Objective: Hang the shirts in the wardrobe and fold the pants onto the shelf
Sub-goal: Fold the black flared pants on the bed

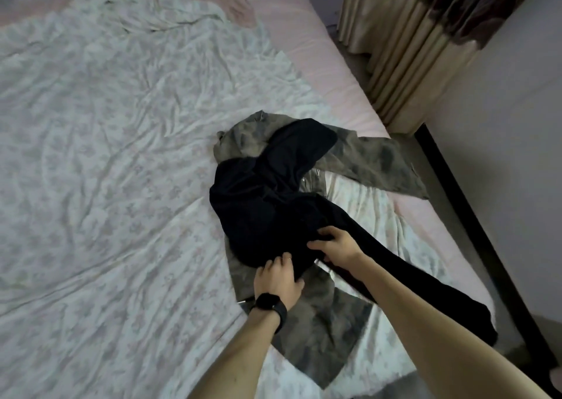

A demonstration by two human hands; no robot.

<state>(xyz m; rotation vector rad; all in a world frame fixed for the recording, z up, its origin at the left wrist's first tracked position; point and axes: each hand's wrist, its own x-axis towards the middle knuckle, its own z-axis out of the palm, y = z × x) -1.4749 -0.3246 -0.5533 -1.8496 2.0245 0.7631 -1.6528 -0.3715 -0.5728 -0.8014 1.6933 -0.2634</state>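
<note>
A bed with a pink sheet fills the view, most of it covered by a rumpled, pale floral quilt. The black garment lies bunched in a dark heap on the quilt toward the bed's right side. It is plain and matte, with one long narrow stretch trailing from the heap under the right forearm to the near right corner of the mattress. Beneath the black garment, spread out past it on the far right and near sides, is a mottled grey-green garment. The left grip, a black watch on its wrist, has its fingers curled round the heap's near edge. The right grip, just right of it, has its fingers bent into the same black cloth. Left of the black garment the quilt lies open and wide. Right of it the mattress soon ends at a dark bed frame, with a pale wall beyond and a striped curtain farther back
</note>
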